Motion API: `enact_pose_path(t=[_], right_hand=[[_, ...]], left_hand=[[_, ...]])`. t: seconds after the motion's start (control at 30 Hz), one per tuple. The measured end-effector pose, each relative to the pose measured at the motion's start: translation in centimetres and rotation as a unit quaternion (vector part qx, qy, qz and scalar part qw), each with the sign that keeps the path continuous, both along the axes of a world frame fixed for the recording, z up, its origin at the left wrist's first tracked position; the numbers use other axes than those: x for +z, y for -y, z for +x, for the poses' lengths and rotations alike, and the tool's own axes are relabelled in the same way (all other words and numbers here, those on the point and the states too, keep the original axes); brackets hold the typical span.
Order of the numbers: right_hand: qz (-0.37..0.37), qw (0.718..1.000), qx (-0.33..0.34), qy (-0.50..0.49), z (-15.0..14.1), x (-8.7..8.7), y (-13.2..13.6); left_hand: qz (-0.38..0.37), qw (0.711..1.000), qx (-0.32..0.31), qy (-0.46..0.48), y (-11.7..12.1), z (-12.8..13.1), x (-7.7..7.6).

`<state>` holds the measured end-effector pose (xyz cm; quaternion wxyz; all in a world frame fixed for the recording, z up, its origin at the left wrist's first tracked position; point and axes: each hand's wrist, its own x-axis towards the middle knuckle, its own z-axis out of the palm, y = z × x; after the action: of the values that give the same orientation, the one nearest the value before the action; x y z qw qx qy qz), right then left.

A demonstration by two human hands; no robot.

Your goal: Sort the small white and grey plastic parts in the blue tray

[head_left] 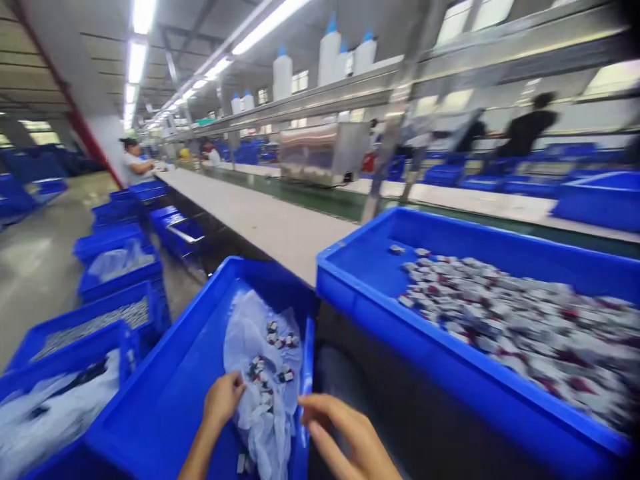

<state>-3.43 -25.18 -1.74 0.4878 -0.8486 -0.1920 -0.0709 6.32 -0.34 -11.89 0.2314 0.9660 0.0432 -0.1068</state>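
Observation:
Inside a tilted blue bin [165,380] lies a thin, whitish plastic bag [245,333] with several small white, dark and red parts [257,370] on it. At the bag's left edge, my left hand [223,400] has its fingers pinched together on the plastic. My right hand [345,427] is by the bin's right rim, its thumb and fingers apart, holding nothing that I can see. To its right stands a larger blue bin [425,333] with a heap of similar small parts [500,313], blurred by motion.
Stacked blue bins [120,267] line the floor on the left, some holding plastic bags or small parts. A long pale worktable [250,213] runs away ahead. White bottles [330,57] stand on an overhead shelf. A person [137,163] sits farther along the table.

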Motion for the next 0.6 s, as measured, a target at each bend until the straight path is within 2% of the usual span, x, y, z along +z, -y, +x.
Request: enact_pose_path(t=[0.07, 0.1, 0.17, 0.23, 0.3, 0.4, 0.5, 0.6], right_hand=[[0.005, 0.999, 0.037, -0.040, 4.2, -1.2, -2.7], [-0.019, 0.998, 0.033, -0.054, 6.1, -2.2, -3.9], [-0.110, 0.990, 0.042, -0.072, 8.6, -4.7, -5.8], [-0.187, 0.977, 0.075, -0.071, 9.3, -7.2, -6.8], [-0.224, 0.967, 0.102, -0.060, 8.8, -8.9, -7.1], [-0.257, 0.958, 0.121, -0.039, 7.6, -9.8, -6.6], [-0.274, 0.951, 0.136, -0.036, 7.1, -9.6, -6.3], [-0.284, 0.945, 0.152, -0.050, 7.3, -9.0, -6.2]], left_hand=[[0.000, 0.999, 0.019, 0.038, -0.8, -0.1, 1.8], [0.000, 0.998, 0.026, 0.059, -1.1, -0.1, 2.9], [0.006, 0.995, 0.030, 0.095, -1.8, 0.0, 5.6], [0.020, 0.992, 0.022, 0.125, -2.4, 0.2, 8.5], [0.040, 0.989, 0.004, 0.142, -2.7, 0.5, 11.4], [0.090, 0.983, -0.011, 0.160, -2.8, 0.9, 14.8], [0.163, 0.969, 0.023, 0.186, -3.0, 1.6, 16.2], [0.216, 0.951, 0.086, 0.205, -3.4, 1.7, 15.0]])
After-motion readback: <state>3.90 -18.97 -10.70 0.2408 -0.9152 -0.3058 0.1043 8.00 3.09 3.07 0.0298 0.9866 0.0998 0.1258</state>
